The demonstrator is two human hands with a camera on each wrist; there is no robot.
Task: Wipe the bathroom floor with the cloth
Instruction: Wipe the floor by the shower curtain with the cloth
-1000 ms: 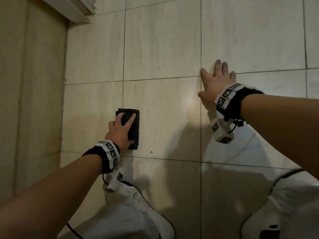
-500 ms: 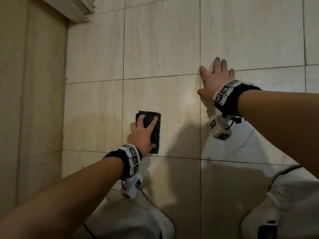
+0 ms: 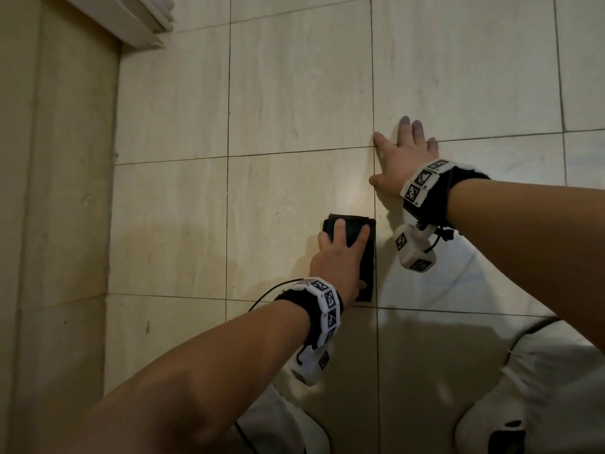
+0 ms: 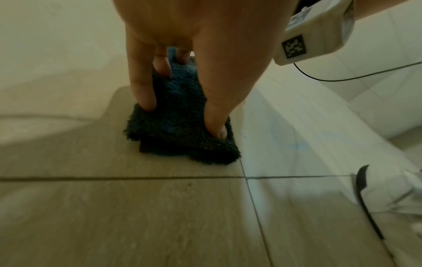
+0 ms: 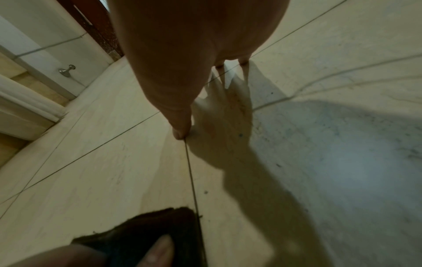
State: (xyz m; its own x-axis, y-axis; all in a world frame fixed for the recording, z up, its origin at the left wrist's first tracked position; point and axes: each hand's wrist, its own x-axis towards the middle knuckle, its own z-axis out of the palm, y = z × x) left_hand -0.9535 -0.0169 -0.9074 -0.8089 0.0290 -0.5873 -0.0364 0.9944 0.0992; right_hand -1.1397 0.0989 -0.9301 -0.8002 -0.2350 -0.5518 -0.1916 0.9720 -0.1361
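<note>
Cloth (image 3: 366, 257) half hidden under pressing left hand (image 3: 339, 262); right hand (image 3: 401, 165) flat on floor (image 3: 294, 93).

From my remote station I note these limits. In the head view my left hand (image 3: 340, 260) covers the middle of the cloth (image 3: 368, 267); only its far edge and right strip show. In the left wrist view the palm hides the cloth's far end, and the floor (image 4: 137, 216) in the foreground is blurred. In the right wrist view the lower edge cuts off the cloth and the left fingers, and my right hand (image 3: 401, 162) blocks most of its own fingers. The door frame (image 3: 137, 21) is cropped at the head view's top edge. My knees (image 3: 540, 404) run off the bottom.
</note>
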